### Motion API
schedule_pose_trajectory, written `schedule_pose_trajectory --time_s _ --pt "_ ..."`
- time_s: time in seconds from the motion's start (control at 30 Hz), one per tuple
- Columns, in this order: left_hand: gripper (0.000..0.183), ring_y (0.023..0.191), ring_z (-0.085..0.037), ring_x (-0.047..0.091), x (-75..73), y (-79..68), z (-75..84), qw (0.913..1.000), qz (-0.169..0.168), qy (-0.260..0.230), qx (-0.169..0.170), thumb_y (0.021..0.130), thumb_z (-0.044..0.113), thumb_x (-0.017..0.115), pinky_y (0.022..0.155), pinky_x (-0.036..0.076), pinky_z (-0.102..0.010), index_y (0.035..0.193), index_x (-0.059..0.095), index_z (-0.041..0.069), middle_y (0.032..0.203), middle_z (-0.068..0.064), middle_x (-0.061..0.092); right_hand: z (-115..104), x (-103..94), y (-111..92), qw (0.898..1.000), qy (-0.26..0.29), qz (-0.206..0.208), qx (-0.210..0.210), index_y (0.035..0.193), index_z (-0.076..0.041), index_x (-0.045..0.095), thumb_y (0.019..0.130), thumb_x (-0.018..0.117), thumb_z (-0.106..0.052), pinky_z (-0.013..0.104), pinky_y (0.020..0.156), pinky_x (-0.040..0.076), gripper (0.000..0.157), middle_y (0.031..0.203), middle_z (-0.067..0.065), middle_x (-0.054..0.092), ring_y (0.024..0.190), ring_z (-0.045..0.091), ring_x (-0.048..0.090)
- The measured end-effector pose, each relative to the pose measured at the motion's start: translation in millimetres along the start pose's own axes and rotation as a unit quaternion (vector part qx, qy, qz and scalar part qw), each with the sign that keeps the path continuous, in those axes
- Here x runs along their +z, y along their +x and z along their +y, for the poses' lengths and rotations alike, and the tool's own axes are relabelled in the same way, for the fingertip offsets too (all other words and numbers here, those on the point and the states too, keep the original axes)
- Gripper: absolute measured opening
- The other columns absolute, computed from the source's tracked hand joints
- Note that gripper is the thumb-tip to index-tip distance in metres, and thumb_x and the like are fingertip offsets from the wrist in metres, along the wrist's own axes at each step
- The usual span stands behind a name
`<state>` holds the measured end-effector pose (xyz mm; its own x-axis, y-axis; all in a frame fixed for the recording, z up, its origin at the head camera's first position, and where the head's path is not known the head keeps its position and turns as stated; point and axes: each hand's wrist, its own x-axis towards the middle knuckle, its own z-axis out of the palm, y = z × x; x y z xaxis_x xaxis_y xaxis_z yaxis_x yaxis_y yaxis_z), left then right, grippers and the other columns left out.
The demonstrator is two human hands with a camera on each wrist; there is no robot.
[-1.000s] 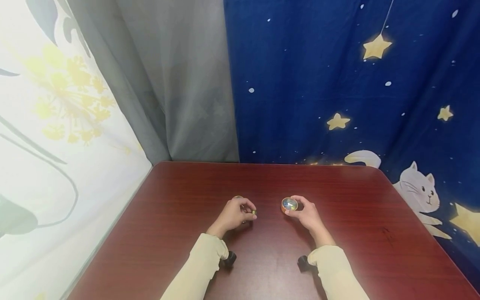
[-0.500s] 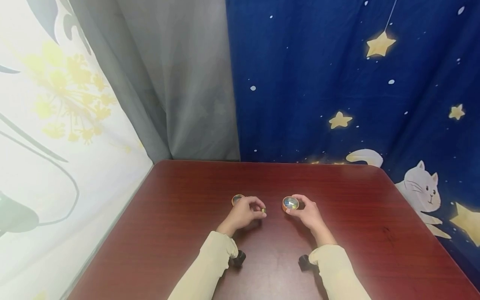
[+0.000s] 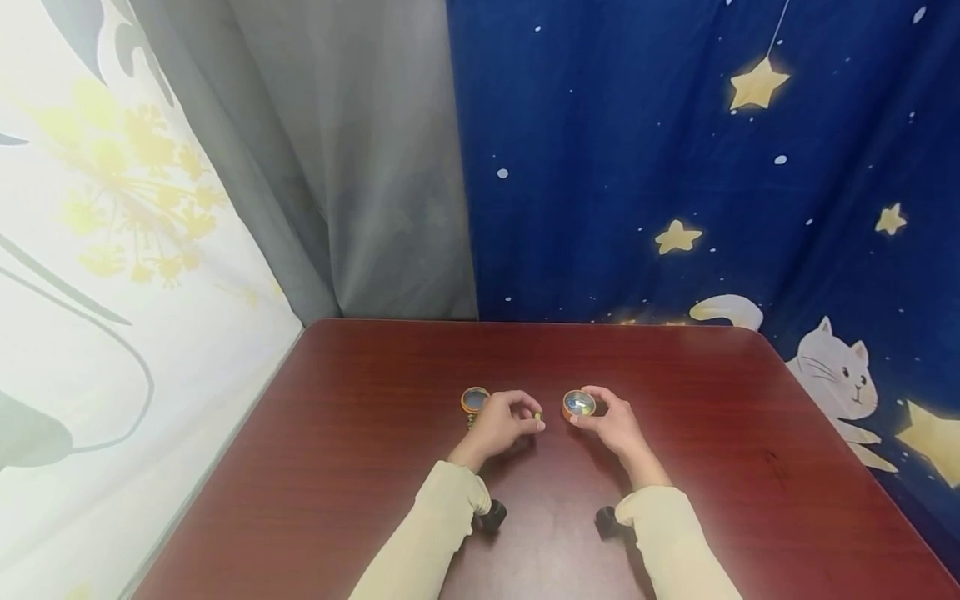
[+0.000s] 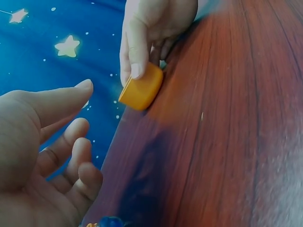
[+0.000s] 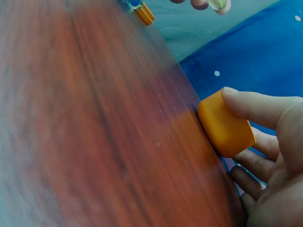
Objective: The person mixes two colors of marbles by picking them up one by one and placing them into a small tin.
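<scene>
My left hand [image 3: 501, 423] pinches a small yellow-green glass marble [image 3: 537, 416] between thumb and fingertips, just left of an orange cup [image 3: 579, 405]. In the right wrist view the marble [image 5: 218, 4] looks translucent. My right hand [image 3: 618, 425] grips the cup's right side, thumb at the front and fingers behind. Bluish and yellow-green contents show inside it in the head view, too small to tell apart. From the right wrist the cup [image 5: 225, 124] shows a smooth, rounded outer wall. In the left wrist view the marble is hidden behind the fingers.
A second orange round container [image 3: 475, 400] with a dark inside stands left of my left hand, small greenish bits beside it. A blue marble [image 4: 111, 221] shows at the left wrist view's bottom edge. Curtains border the reddish-brown table [image 3: 360, 467].
My left hand has moved right with the marble, closer to the orange cup. The second container has come into fuller sight behind it. My right hand keeps its hold almost unmoved.
</scene>
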<state>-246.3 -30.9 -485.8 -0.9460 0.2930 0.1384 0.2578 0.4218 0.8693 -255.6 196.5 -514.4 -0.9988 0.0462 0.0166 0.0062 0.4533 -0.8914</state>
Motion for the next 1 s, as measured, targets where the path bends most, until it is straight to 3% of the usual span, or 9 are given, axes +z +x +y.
schedule_pose_trajectory --time_s 0.2,0.4,0.67,1.0 --pt "0.017 0.045 -0.014 0.053 12.4 3.1 0.1 0.9987 0.003 -0.048 -0.019 0.077 0.009 0.082 0.041 0.046 -0.028 0.088 0.070 0.012 0.068 0.001 0.058 -2 -1.0 -2 1.000 0.018 0.000 -0.004 0.127 -0.006 0.059 0.073 0.084 -0.012 0.044 0.091 0.038 0.060 0.121 0.017 0.062 0.110 0.031 0.054" --pt "0.016 0.046 -0.020 0.055 22.6 6.2 3.4 0.9983 0.017 -0.048 -0.027 0.078 0.010 0.081 0.041 0.046 -0.029 0.088 0.070 0.013 0.068 0.001 0.060 -2 -2.3 -4 1.000 0.006 -0.003 0.001 0.129 -0.007 0.058 0.074 0.083 -0.015 0.049 0.094 0.037 0.060 0.123 0.016 0.059 0.113 0.032 0.051" --pt "0.016 0.053 -0.009 0.054 31.6 13.1 3.6 0.9981 0.047 -0.019 -0.035 0.076 0.013 0.083 0.050 0.044 -0.025 0.087 0.072 0.013 0.065 0.004 0.060 -5 -2.0 -2 1.000 0.011 -0.005 -0.007 0.127 -0.007 0.059 0.074 0.084 -0.015 0.049 0.094 0.038 0.060 0.122 0.016 0.061 0.111 0.031 0.053" --pt "0.017 0.056 -0.008 0.053 48.1 24.1 3.5 0.9961 0.065 -0.023 -0.055 0.076 0.012 0.083 0.051 0.043 -0.024 0.088 0.072 0.013 0.066 0.005 0.060 -3 -2.7 -2 1.000 0.001 -0.001 -0.006 0.126 -0.007 0.060 0.074 0.083 -0.014 0.049 0.095 0.036 0.058 0.122 0.016 0.060 0.112 0.031 0.051"
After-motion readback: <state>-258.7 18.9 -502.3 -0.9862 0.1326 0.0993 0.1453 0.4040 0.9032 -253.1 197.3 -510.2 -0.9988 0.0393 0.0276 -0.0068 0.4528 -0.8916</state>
